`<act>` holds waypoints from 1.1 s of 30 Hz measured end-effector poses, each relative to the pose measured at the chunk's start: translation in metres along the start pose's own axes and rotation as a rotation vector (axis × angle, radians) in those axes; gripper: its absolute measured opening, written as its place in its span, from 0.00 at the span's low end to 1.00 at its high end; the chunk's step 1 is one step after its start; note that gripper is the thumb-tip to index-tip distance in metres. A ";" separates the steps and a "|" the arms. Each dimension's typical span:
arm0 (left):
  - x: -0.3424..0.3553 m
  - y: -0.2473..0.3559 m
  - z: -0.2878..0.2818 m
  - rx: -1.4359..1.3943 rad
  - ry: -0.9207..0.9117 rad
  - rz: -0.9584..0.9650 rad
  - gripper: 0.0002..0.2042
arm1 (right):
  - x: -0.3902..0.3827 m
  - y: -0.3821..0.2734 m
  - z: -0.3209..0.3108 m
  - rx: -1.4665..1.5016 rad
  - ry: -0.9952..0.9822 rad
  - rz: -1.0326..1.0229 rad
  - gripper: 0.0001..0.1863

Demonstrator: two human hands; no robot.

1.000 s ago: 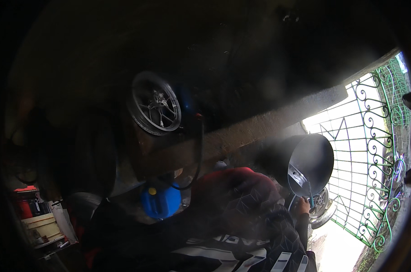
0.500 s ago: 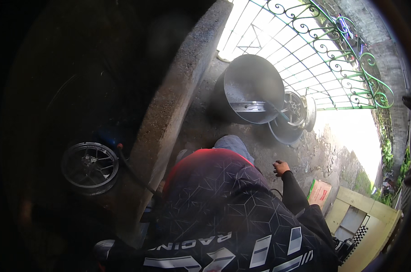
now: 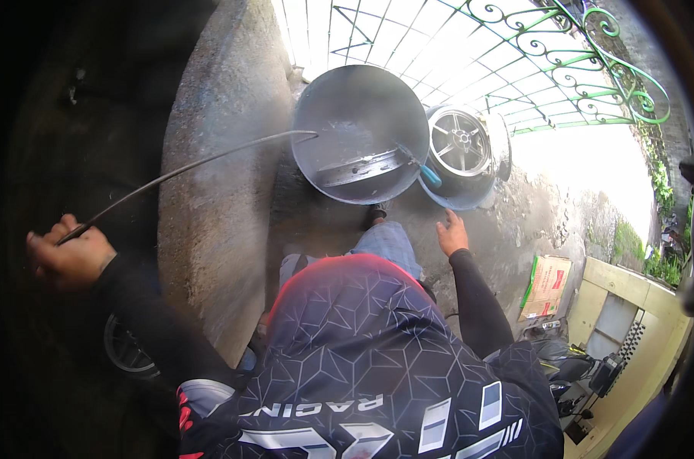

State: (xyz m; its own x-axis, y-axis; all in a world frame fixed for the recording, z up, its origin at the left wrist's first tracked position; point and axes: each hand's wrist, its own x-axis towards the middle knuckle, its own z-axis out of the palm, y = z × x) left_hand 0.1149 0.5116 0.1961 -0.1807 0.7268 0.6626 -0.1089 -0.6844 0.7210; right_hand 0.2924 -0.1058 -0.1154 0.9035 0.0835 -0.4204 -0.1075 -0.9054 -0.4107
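A thin dark hose runs in a shallow arc from the person's left hand over the grey concrete ledge and ends at the rim of a large round metal basin, which stands on the rough ground just past the ledge. The left hand is closed around the near end of the hose, held out to the side over the dark area beyond the ledge. Inside the basin a bare wheel rim strip lies across the bottom, and a blue-handled brush leans over the basin's right edge. Touching the basin on its right stands a spoked motorcycle wheel, resting in a shallow blue tub. The right hand hangs free with the fingers spread, holding nothing, near the tub and well apart from the left hand. This looks like the washing stage, with the hose being fed to the basin; the next move probably calls for keeping the hose end over the rim while the free hand reaches for the brush. A cardboard box lies further right, before a green scrolled gate.
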 end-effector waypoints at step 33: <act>-0.404 0.001 0.065 0.490 -0.879 -0.546 0.10 | 0.240 -0.095 -0.041 0.962 -0.946 0.713 0.08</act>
State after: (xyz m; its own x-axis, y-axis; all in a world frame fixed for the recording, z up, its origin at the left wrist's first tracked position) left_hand 0.2513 0.2211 -0.0572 0.5402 0.8415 0.0103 0.4647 -0.3084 0.8300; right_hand 0.5363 -0.0165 -0.1437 -0.0006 0.3258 -0.9454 -0.9496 -0.2966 -0.1016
